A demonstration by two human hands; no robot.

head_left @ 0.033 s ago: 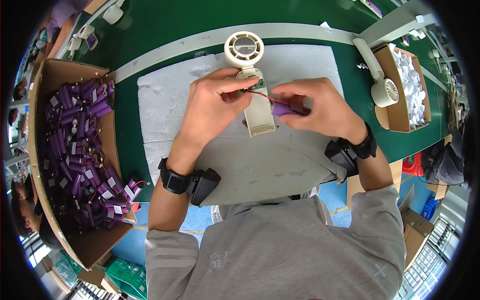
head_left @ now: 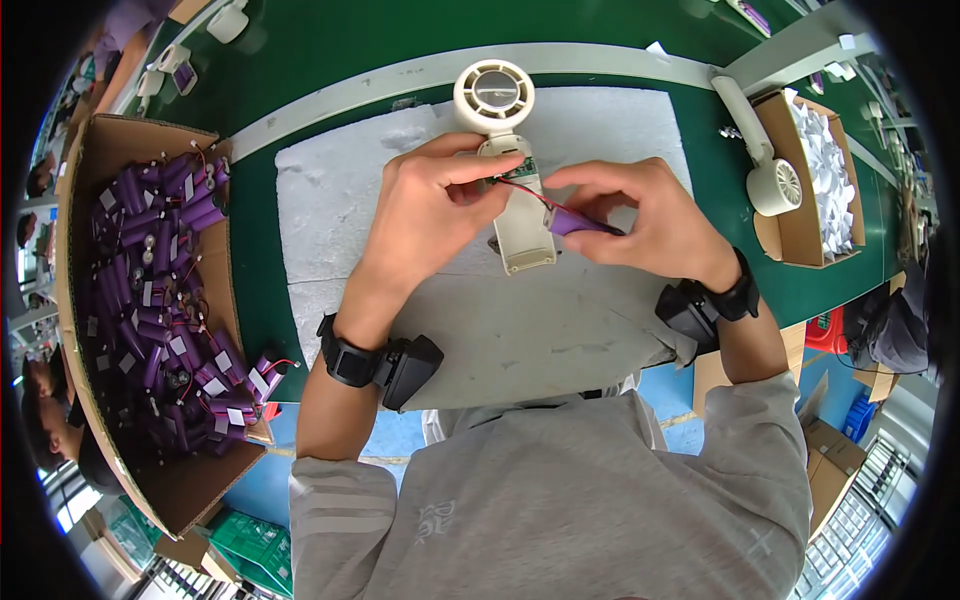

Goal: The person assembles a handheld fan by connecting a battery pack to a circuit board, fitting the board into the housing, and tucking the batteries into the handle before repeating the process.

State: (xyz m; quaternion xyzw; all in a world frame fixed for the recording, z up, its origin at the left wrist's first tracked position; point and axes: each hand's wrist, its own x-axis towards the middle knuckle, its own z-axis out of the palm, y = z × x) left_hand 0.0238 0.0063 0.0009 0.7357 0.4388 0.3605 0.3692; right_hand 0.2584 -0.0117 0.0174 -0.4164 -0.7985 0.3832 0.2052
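Head view: cream handheld fan [head_left: 523,228] lying on white foam sheet [head_left: 335,195], round end pointing to the far side.
Left hand [head_left: 425,205]: curled over the fan's green circuit board [head_left: 526,168]; fingertips partly hidden, cannot tell whether pinching anything.
Right hand [head_left: 655,215]: gripping purple battery [head_left: 578,222] between thumb and fingers, at the right edge of the fan.
Red wire [head_left: 526,188]: stretching from battery toward left hand.
Cardboard box [head_left: 195,490]: to the left, heaped with more purple batteries [head_left: 153,331].

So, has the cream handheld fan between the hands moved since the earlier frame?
No, not visibly: the fan keeps its place against the white foam sheet; the slight rightward drift in view is shared by both.
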